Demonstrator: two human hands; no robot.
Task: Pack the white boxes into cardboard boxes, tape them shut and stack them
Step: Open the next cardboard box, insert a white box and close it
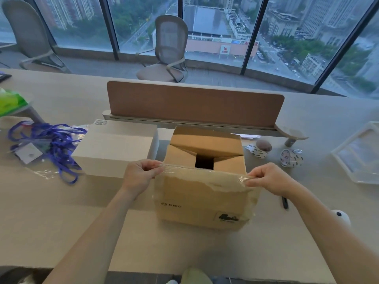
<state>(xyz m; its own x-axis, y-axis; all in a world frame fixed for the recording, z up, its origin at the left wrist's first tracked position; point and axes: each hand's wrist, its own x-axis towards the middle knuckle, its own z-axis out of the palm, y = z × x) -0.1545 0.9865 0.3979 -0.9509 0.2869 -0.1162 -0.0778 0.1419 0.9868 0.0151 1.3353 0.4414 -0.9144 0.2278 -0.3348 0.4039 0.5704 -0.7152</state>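
Left of the cardboard box (205, 203) a white box (114, 148) lies unpacked. A clear tape strip (205, 178), stretched over the carton's near edge, is pinched by the left hand (139, 175) and the right hand (272, 179). Sealing is judged under way. Next, 1 remaining flap gap must be closed and the strip pressed down.

On the tabletop (61, 201), a tangle of blue lanyards (51, 140) lies at nine o'clock and a green packet (10, 101) at ten. A brown divider panel (194, 105) stands at twelve, with a mesh chair (170, 48) beyond it. A clear tray (359, 152) sits at three and a black pen (285, 202) at four.
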